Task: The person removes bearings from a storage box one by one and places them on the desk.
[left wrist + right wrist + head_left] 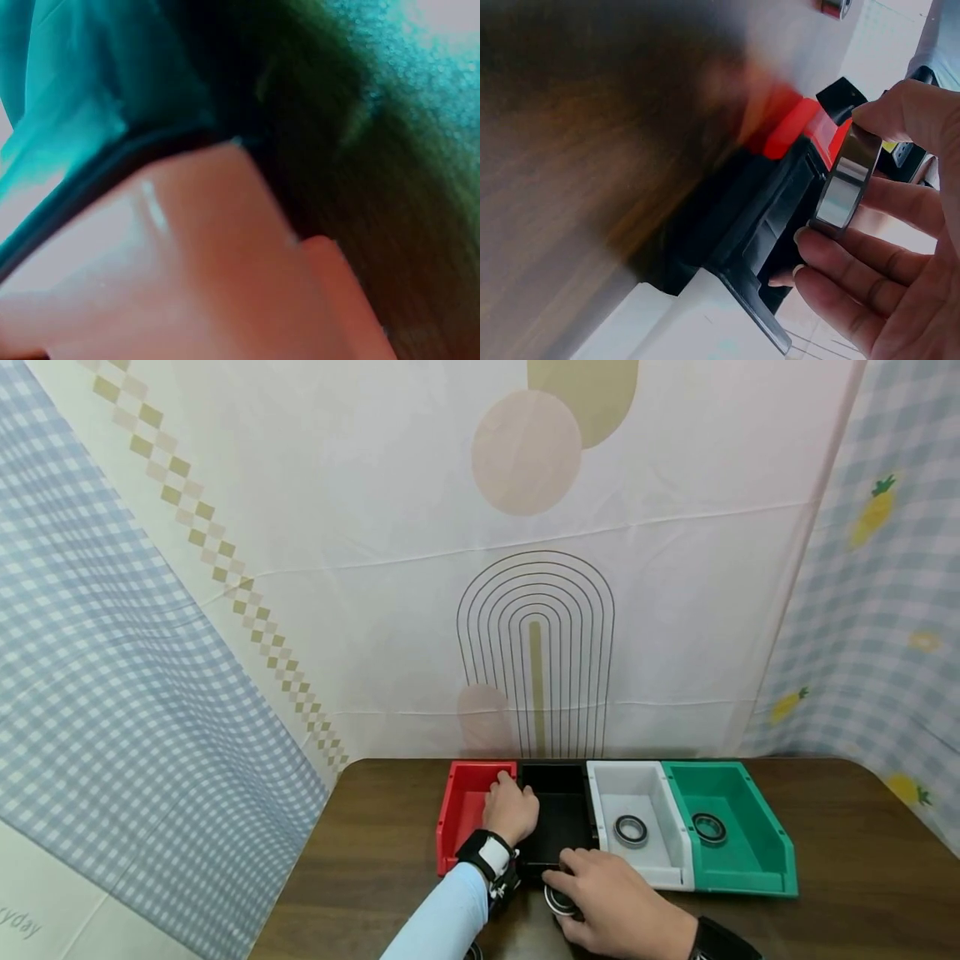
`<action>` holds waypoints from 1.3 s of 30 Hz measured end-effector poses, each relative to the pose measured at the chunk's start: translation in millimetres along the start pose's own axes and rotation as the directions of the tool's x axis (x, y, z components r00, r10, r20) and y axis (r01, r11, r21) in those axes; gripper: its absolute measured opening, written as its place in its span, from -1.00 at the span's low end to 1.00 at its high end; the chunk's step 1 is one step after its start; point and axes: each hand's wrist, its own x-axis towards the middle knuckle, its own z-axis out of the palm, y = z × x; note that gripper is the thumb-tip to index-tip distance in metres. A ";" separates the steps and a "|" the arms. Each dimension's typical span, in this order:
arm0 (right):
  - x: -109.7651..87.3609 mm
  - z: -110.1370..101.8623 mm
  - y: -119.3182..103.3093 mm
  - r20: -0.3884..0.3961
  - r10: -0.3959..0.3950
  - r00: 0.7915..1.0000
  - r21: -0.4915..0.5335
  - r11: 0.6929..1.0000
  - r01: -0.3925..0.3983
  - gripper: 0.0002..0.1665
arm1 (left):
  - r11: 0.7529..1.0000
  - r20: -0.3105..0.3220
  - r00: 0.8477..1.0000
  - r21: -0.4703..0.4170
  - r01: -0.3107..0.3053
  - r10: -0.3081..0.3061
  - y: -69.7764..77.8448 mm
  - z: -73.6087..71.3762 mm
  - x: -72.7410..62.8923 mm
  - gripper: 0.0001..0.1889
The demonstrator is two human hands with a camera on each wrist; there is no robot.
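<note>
My right hand (611,902) pinches a metal ball bearing (845,180) between thumb and fingers, in front of the black bin (555,810). In the right wrist view, the bearing's shiny outer ring faces the camera. My left hand (512,810) reaches over the wall between the red bin (467,802) and the black bin, knuckles up. Its fingertips are largely hidden, and I cannot tell whether they hold anything. One bearing (630,831) lies in the white bin (652,868), another bearing (708,828) in the green bin (757,852).
The bins stand side by side at the back of the brown wooden table (360,852), against a patterned cloth (390,610). Another bearing (474,952) shows partly at the bottom edge, beside the left sleeve (446,918). Checked blue cloth hangs on both sides.
</note>
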 end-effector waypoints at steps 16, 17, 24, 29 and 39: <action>-4.2 6.7 2.0 0.096 -0.004 0.995 0.065 0.998 -0.002 -0.59 | 1.000 0.010 1.000 -0.014 0.002 -0.002 0.7 -2.7 -2.2 -0.50; -4.1 7.7 3.0 0.126 0.000 0.992 0.086 0.996 -0.011 -0.60 | 1.000 0.011 1.000 -0.016 0.003 -0.003 0.6 -2.6 -2.3 -0.49; -2.2 15.1 3.8 0.263 0.018 0.965 0.129 0.990 -0.054 -0.63 | 1.000 0.009 1.000 -0.016 -0.004 0.004 0.1 -2.3 -1.7 -0.53; -3.6 20.9 3.5 0.288 0.003 0.958 0.118 0.992 -0.039 -0.66 | 1.000 0.010 1.000 -0.020 -0.005 0.005 0.0 -1.8 -0.7 -0.51; 2.0 24.8 -1.9 0.315 -0.016 0.949 0.077 0.997 -0.009 -0.73 | 0.999 0.002 1.000 -0.033 -0.004 0.004 -2.9 0.9 0.5 -0.53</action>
